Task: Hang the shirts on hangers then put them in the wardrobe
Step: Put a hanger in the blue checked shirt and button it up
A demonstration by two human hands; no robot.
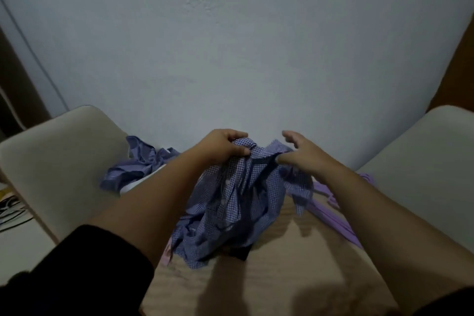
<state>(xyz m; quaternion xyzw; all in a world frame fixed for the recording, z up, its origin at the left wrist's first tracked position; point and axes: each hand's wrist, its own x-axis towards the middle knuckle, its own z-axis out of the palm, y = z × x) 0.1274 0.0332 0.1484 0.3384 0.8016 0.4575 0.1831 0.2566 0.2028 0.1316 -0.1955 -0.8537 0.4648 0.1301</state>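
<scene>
A blue-and-white checked shirt (230, 202) hangs bunched above the wooden table (269, 277), its lower part resting on the tabletop. My left hand (220, 147) grips the shirt's top edge in curled fingers. To the right, my right hand (298, 154) pinches the same edge between thumb and a finger, the other fingers spread. A second checked shirt (133, 169) lies crumpled at the table's far left. Purple hangers (333, 210) lie on the table at the right, partly under my right forearm.
A pale wall (230, 46) stands right behind the table. Cream chair backs sit on both sides, one at the left (59, 161) and one at the right (423, 149). Cables (10, 210) lie on the floor at far left.
</scene>
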